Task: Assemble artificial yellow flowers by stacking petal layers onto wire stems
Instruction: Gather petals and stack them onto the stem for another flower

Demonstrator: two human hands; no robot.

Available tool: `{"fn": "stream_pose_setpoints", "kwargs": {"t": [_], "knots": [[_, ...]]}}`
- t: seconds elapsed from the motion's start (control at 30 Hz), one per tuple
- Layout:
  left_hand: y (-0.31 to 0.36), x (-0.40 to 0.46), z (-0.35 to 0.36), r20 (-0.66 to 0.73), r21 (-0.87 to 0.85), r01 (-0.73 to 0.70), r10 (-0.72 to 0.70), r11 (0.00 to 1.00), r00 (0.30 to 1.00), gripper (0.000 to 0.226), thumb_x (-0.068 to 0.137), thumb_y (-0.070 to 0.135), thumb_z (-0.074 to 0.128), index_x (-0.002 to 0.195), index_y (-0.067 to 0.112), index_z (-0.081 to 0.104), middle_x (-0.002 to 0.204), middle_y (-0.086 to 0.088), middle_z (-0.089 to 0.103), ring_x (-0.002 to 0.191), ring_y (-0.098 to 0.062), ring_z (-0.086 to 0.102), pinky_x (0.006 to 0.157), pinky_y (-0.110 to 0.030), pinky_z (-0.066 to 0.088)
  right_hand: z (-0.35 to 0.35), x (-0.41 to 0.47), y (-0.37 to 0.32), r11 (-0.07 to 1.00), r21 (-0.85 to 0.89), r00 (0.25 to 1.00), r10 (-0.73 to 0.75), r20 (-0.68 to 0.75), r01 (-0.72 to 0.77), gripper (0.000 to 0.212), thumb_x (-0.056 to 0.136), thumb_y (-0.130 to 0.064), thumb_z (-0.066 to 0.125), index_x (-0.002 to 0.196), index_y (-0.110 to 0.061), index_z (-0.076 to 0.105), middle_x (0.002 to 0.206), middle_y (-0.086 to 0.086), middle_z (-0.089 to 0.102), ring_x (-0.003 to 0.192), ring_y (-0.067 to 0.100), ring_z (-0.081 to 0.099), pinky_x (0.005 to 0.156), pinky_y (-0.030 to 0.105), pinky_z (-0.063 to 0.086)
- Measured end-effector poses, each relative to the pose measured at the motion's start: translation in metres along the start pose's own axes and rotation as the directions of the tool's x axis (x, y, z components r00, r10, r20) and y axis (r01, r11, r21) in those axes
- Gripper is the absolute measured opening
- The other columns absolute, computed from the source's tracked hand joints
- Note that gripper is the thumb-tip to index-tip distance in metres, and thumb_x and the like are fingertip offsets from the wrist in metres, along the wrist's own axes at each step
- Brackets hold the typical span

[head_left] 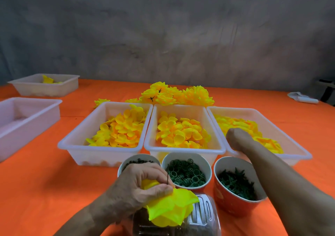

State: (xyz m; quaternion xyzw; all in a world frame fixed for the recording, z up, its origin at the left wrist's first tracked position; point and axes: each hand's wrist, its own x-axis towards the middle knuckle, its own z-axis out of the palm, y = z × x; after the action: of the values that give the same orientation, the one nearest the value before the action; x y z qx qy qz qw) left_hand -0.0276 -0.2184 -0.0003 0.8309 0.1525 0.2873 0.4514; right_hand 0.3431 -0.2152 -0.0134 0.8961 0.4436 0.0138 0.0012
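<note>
My left hand point(139, 183) grips a half-built yellow flower point(170, 210) near the table's front edge. Its thin dark wire stem point(167, 176) pokes up between the fingertips. My right hand point(237, 137) reaches down into the right tray point(297, 150), resting among the yellow petal layers point(268, 143). Its fingers are hidden behind the hand. Two more trays of yellow petals, the middle tray point(184, 149) and the left tray point(97, 147), stand side by side. Finished yellow flowers point(177, 94) are piled behind them.
Three cups of small green parts stand in front of the trays: the left cup point(137, 158), the middle cup point(208, 165) with rings, and the red cup point(223, 201). A clear plastic container point(204, 217) lies under the flower. Two more trays point(30, 119) point(45, 87) sit at far left.
</note>
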Motion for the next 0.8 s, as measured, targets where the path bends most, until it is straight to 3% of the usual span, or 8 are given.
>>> {"fn": "stream_pose_setpoints", "kwargs": {"t": [0.07,0.13,0.2,0.27,0.37,0.47,0.63,0.8], "knots": [[0.000,0.000,0.000,-0.001,0.000,-0.002,0.002,1.000,1.000,0.003,0.078,0.015,0.075,0.079,0.016,0.077,0.085,0.004,0.072,0.085,-0.012,0.066,0.078,-0.022,0.051,0.000,0.004,0.007,0.979,0.193,0.995,0.072,-0.072,-0.057,0.016,0.084,-0.003,0.051,0.089,0.000,0.067,0.102,0.022,0.066,0.092,0.032,0.062,0.068,0.029,0.041],[-0.001,0.000,0.001,-0.007,-0.009,-0.002,0.002,1.000,1.000,0.003,0.077,0.017,0.075,0.079,0.017,0.077,0.085,0.005,0.072,0.086,-0.012,0.066,0.079,-0.022,0.051,-0.004,0.007,0.017,0.879,0.469,0.972,0.179,-0.150,-0.090,0.018,0.084,-0.002,0.053,0.087,0.005,0.069,0.091,0.026,0.066,0.087,0.035,0.062,0.069,0.034,0.043],[-0.003,0.000,0.001,-0.008,-0.017,-0.006,0.006,1.000,1.000,0.005,0.076,0.021,0.074,0.080,0.018,0.077,0.085,0.005,0.071,0.086,-0.012,0.066,0.078,-0.022,0.051,-0.011,0.003,0.027,0.654,0.756,0.947,0.265,-0.182,-0.037,0.013,0.084,0.000,0.057,0.085,0.005,0.068,0.077,0.022,0.060,0.074,0.029,0.057,0.065,0.034,0.041],[-0.004,0.001,0.002,-0.005,-0.033,-0.009,0.009,0.999,1.000,0.006,0.076,0.022,0.075,0.079,0.017,0.077,0.084,0.003,0.071,0.085,-0.013,0.067,0.078,-0.023,0.052,-0.018,-0.005,0.035,0.420,0.907,0.938,0.301,-0.170,0.029,0.012,0.087,0.001,0.057,0.079,-0.004,0.064,0.073,0.011,0.054,0.066,0.020,0.047,0.059,0.027,0.036],[-0.005,0.001,0.003,-0.018,-0.042,-0.013,0.012,0.999,1.000,0.006,0.075,0.022,0.073,0.077,0.019,0.076,0.084,0.001,0.071,0.083,-0.014,0.067,0.077,-0.024,0.052,-0.027,-0.015,0.041,0.259,0.960,0.940,0.291,-0.178,0.102,0.027,0.091,-0.003,0.054,0.070,-0.019,0.056,0.069,0.001,0.049,0.059,0.010,0.040,0.053,0.023,0.031],[-0.006,0.001,0.004,-0.022,-0.050,-0.019,0.017,0.999,1.000,0.005,0.073,0.022,0.073,0.074,0.018,0.075,0.082,0.000,0.071,0.081,-0.015,0.066,0.076,-0.027,0.053,-0.032,-0.021,0.042,0.161,0.974,0.937,0.288,-0.198,0.157,0.026,0.092,-0.005,0.055,0.072,-0.021,0.056,0.065,-0.001,0.048,0.053,0.009,0.040,0.047,0.020,0.031],[-0.006,0.000,0.003,-0.016,-0.055,-0.017,0.016,0.998,1.000,0.005,0.074,0.023,0.073,0.074,0.018,0.075,0.083,-0.001,0.071,0.081,-0.016,0.066,0.076,-0.027,0.053,-0.035,-0.026,0.040,-0.103,0.969,0.942,0.278,-0.189,0.225,0.021,0.091,-0.003,0.056,0.079,-0.020,0.057,0.067,-0.001,0.048,0.033,-0.002,0.038,0.033,0.011,0.024],[-0.007,0.000,0.004,-0.017,-0.056,-0.008,0.007,0.998,1.000,0.004,0.074,0.022,0.072,0.075,0.019,0.075,0.083,0.001,0.071,0.081,-0.015,0.067,0.076,-0.024,0.052,-0.047,-0.031,0.027,-0.220,0.958,0.946,0.302,-0.114,0.186,0.020,0.085,0.001,0.062,0.082,-0.018,0.057,0.054,-0.006,0.064,0.035,0.000,0.045,0.032,0.010,0.025]]}}
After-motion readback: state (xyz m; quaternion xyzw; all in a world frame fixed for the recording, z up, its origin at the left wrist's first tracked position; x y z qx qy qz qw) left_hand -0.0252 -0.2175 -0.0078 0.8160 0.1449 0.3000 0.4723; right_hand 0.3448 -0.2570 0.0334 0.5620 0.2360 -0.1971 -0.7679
